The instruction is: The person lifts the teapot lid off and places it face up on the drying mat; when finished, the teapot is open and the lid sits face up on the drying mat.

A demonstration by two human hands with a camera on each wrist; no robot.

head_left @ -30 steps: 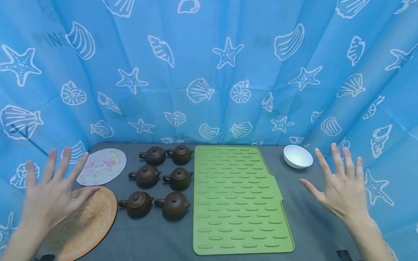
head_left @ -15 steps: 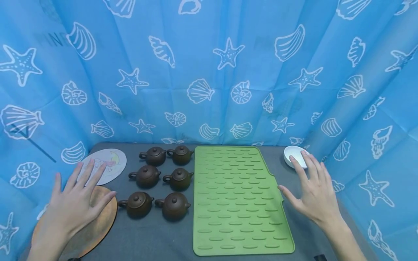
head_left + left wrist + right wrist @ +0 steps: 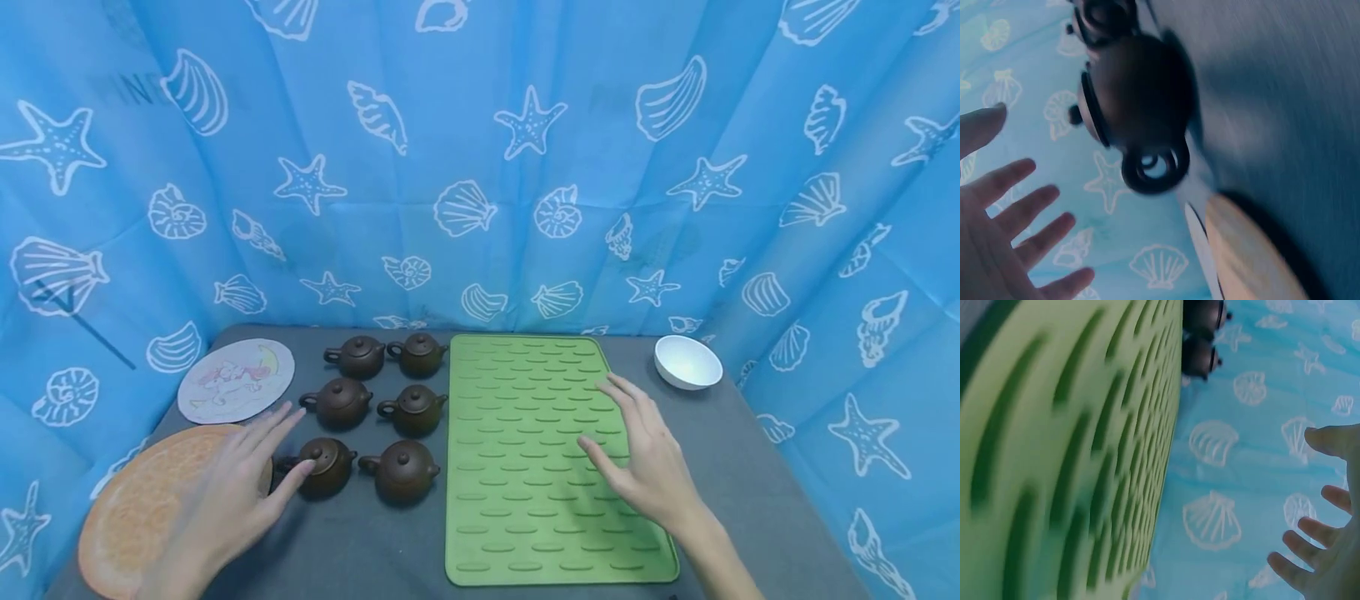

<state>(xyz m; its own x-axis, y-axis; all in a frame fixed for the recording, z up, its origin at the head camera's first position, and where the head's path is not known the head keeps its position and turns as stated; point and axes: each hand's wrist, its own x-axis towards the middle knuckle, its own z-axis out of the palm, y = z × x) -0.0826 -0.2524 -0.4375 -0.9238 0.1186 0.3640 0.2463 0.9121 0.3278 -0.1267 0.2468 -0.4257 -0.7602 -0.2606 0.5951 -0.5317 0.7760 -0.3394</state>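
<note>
The front-left teapot [image 3: 321, 467] stands on the grey table [image 3: 360, 542] at the near end of a block of six brown teapots, just left of its neighbour, the front-right teapot [image 3: 401, 472], and just right of the orange mat [image 3: 127, 517]. The left hand [image 3: 225, 500] hovers beside it with fingers straight and spread, holding nothing; its thumb tip lies at the pot's left side, though contact cannot be judged. The left wrist view shows the same pot [image 3: 1138, 103] close up with the spread fingers [image 3: 1016, 225] apart from it. The right hand [image 3: 645, 462] floats over the right part of the green silicone mat [image 3: 517, 500], palm down, fingers loosely spread and empty. Half a second earlier the left hand lay over the orange mat and the right hand was out near the white bowl [image 3: 687, 362]; both have since moved inward, and the bowl now stands uncovered. A round printed mat [image 3: 236, 381] lies behind the orange one.
</note>
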